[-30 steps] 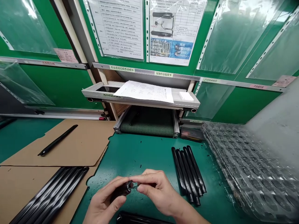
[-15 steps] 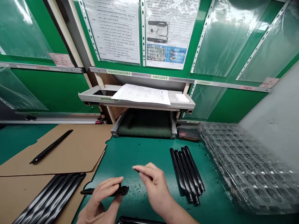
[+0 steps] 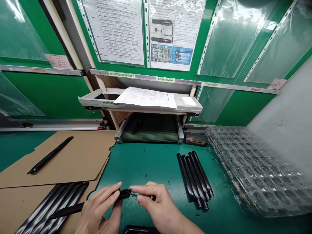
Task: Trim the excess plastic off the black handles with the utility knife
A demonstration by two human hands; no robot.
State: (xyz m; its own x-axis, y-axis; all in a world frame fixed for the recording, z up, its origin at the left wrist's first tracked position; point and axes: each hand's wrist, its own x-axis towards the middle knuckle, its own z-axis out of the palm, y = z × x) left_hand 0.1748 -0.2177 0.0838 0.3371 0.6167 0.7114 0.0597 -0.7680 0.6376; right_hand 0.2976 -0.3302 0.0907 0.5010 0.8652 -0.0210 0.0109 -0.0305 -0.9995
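My left hand (image 3: 98, 209) grips a long black plastic bar (image 3: 73, 209) near its wider end, the bar slanting down to the left over the green table. My right hand (image 3: 156, 203) pinches a small dark piece at that end (image 3: 126, 193) of the bar, fingertips touching it. Both hands are at the bottom centre of the view. A bundle of similar black bars (image 3: 195, 178) lies to the right of my right hand. Another row of black bars (image 3: 53, 204) rests on cardboard to the left.
A single black bar (image 3: 50, 155) lies on the cardboard sheet (image 3: 80, 156) at left. Stacked clear blister trays (image 3: 255, 172) fill the right side. A small conveyor (image 3: 149, 128) with a paper-covered shelf (image 3: 146, 97) stands behind. A dark object (image 3: 141, 230) shows at the bottom edge.
My hands parted half a second ago, then came together again. The bar has swung out so its long end points down-left, and my right fingers are back at its wide end.
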